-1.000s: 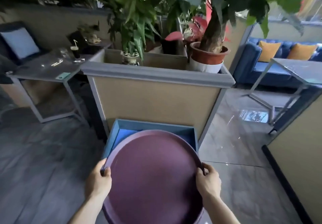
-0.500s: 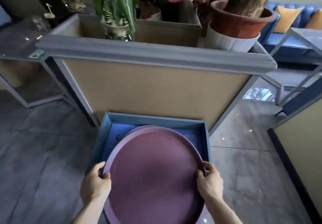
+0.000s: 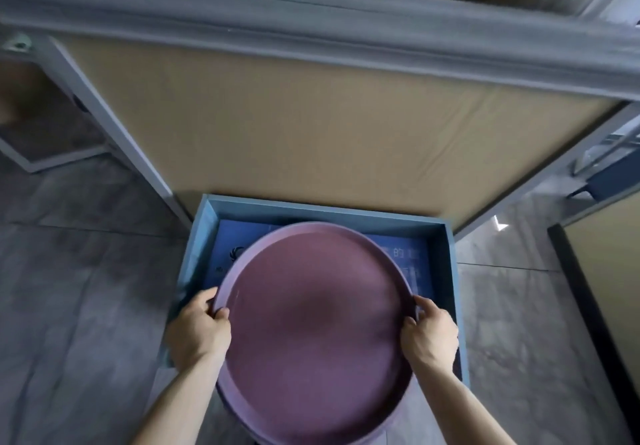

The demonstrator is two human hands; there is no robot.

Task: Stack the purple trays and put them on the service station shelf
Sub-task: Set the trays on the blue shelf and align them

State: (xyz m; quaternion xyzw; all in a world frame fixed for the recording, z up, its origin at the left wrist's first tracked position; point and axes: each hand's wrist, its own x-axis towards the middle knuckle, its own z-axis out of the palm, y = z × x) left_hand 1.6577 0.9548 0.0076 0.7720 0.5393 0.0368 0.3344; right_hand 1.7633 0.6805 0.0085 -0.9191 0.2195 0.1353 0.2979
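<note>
Item: purple tray point(image 3: 317, 334), round, raised rim, lower centre of frame. Judged rigid, light, smooth enough to slip; best taken at opposite rim edges.
Hands: left hand point(image 3: 197, 332) and right hand point(image 3: 429, 337) each closed on the rim, thumbs hooked inside. Whether more trays lie stacked beneath cannot be told.
Below: blue box point(image 3: 446, 271), open-topped, printed blue sheet inside, on grey tiled floor point(image 3: 76, 289).
Behind: tan panel point(image 3: 311, 133) with grey ledge, upper frame.

Tan planter wall point(image 3: 311, 126), grey ledge point(image 3: 311, 12), grey tiled floor point(image 3: 79, 289)
</note>
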